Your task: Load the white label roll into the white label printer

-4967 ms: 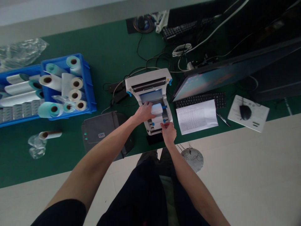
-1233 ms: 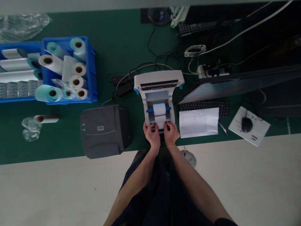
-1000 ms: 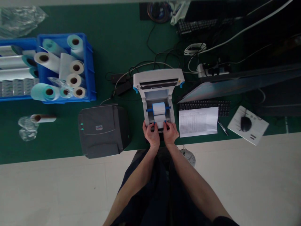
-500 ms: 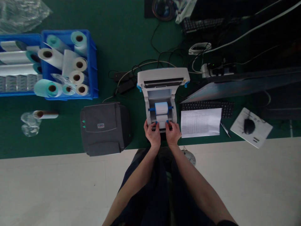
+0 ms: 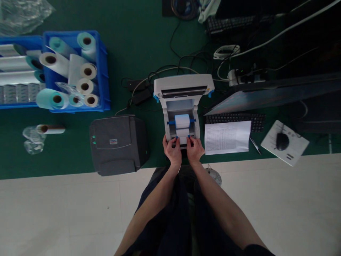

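Note:
In the head view a white label printer [image 5: 184,85] stands with its lid raised. A roll of white labels [image 5: 182,121] sits inside on a blue spindle. From that roll a label strip [image 5: 182,132] runs down toward the printer's front edge. My left hand [image 5: 173,151] is at the strip's left edge, its thumb and fingertips closed together beside a small blue guide. At the right edge my right hand [image 5: 195,150] has its fingertips closed in the same way beside another blue guide. What lies under the fingertips is partly hidden.
Left of the printer stands a dark grey TSC printer [image 5: 118,145]. Blue bins [image 5: 102,71] of rolls are farther left. To the right are a printed sheet [image 5: 227,138], a keyboard [image 5: 237,118], a pen [image 5: 255,145], a mouse [image 5: 282,141] and a monitor [image 5: 266,97]. Cables lie behind.
The view has shifted slightly. Both hands stay at the strip's edges at the printer's front, with hardly any visible movement.

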`<state>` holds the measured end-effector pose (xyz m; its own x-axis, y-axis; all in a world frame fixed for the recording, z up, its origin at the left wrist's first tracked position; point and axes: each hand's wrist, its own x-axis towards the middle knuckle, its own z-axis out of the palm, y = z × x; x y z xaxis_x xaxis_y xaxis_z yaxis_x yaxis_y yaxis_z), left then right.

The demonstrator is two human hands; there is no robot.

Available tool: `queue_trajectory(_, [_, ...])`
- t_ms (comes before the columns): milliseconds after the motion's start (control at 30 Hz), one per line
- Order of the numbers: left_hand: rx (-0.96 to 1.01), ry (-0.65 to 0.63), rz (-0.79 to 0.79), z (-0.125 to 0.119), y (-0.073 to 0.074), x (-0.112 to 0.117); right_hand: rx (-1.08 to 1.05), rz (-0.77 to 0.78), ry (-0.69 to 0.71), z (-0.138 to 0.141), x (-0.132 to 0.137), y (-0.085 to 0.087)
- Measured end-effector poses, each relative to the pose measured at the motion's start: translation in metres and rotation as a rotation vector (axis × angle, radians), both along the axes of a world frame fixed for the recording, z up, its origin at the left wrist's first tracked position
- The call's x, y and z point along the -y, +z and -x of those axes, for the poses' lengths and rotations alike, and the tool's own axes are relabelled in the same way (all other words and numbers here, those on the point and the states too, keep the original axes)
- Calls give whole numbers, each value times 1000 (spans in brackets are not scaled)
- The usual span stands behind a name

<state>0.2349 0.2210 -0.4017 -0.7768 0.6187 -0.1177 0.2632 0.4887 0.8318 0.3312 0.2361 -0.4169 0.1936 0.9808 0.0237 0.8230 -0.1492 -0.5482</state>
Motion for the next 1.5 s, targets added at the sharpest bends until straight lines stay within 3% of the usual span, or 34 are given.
queue_trajectory(1500, [-5, 8, 11, 1, -6, 1, 4, 4, -3, 1, 0, 3])
